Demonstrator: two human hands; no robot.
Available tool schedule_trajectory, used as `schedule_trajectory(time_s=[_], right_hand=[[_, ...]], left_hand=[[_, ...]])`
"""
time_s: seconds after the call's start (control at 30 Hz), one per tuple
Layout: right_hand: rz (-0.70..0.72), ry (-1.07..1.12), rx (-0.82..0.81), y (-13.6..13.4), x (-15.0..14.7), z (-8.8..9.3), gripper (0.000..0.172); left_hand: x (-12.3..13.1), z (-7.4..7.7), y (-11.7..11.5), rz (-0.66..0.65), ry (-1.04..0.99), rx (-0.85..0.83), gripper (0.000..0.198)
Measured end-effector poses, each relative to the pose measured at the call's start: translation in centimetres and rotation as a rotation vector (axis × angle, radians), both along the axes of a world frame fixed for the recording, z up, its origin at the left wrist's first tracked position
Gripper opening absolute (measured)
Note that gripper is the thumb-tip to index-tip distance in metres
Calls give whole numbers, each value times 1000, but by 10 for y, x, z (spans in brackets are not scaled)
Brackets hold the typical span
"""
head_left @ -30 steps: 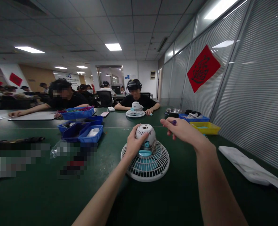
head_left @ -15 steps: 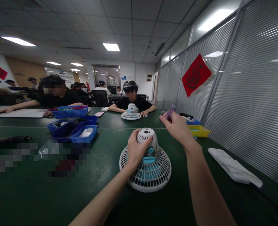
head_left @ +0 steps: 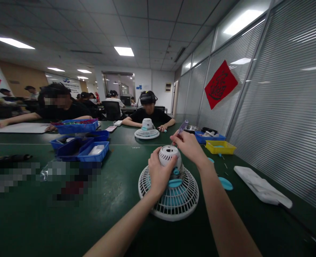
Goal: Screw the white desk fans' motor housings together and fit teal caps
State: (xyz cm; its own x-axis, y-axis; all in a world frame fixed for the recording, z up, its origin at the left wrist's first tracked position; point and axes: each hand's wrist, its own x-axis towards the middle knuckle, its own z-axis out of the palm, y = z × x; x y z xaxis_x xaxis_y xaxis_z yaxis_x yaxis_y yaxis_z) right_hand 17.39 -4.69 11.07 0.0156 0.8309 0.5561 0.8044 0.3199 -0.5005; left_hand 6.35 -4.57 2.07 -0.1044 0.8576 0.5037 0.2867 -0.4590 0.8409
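Note:
A white and light-blue fan [head_left: 184, 200] rests grille-down on the green table, its rounded motor housing facing up. My left hand [head_left: 159, 173] is wrapped around the left side of that housing, thumb across its front. In my right hand [head_left: 188, 144] is a screwdriver [head_left: 183, 125] with a clear purple handle, gripped between the fingers. The shaft slants down to the top of the housing, near its far right edge; whether the tip touches a screw is too small to tell.
Blue bins [head_left: 95, 151] stand to the left, a yellow tray [head_left: 220, 147] to the right. A light-blue oval part [head_left: 225, 183] and a white device with a cable [head_left: 262, 185] lie on the right. Across the table, a person [head_left: 147, 116] sits behind another fan [head_left: 147, 130].
My right hand has brought the screwdriver left, over to the fan's housing. My left hand keeps its hold on the fan. The view has shifted slightly.

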Motion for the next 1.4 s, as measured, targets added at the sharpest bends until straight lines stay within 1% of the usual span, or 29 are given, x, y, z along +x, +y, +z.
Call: schedule_trajectory(time_s=[0.17,0.43,0.6,0.87,1.0,1.17,1.4], right_hand=[[-16,6,19,12,1,-13,15],[44,108,75,19,-3,-20,14],[43,115,82,18,-6,-20,15],[17,59,61,17,-5,-18,14],[28,45,47,16,-5,-16,15],[5,39,48,13,-5,-14,15],[-3,57,65,15,-4,-17,15]], left_hand=[[1,0,-2,18,0,-16,45],[1,-2,0,23,3,-1,44],[0,-1,0,17,11,-2,44],[0,-3,1,10,4,17,43],[-1,-2,0,5,5,12,43],[-1,-1,0,-5,9,15,44],[-2,-1,1,-25,1,12,42]])
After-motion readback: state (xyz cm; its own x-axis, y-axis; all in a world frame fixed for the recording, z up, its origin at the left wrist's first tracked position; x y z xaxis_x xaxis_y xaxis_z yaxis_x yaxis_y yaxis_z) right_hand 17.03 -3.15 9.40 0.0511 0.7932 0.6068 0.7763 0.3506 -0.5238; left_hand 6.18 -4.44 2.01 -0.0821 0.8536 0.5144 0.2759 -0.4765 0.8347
